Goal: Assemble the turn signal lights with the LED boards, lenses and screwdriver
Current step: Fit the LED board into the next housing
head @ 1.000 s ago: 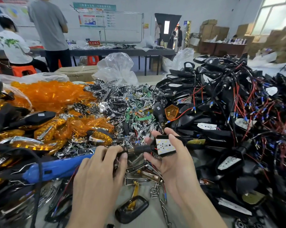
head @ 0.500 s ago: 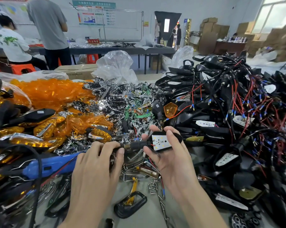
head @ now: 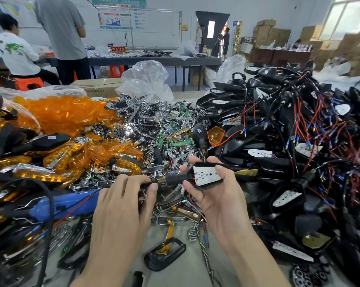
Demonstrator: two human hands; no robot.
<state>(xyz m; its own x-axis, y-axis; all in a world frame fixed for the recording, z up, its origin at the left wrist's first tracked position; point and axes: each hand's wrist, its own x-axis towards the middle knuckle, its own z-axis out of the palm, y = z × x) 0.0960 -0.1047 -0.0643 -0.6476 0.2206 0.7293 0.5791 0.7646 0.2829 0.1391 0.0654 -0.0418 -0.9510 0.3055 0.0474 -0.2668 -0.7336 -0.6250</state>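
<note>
Little had shifted since a second earlier: both grips kept their hold, and the turn signal light had only crept a touch higher above the counter. It hung just right of the blue screwdriver, which lay idle on its side. The left grip was curled over the stem's threaded end, thumb and fingers pinching it. The right grip cradled the black housing from beneath, fingertips hooked over its far edge and thumb pressed on the near one. So the light bridged the two grips, stem leftward, head rightward. The white LED board sat in the housing, face up toward the person; I took that as a way to check its seating while the stem was steadied against twisting. No lens was on it yet. Orange lenses were heaped beyond the screwdriver, loose screws lay right of it and nearer the person, and wired housings were piled far to its right.
</note>
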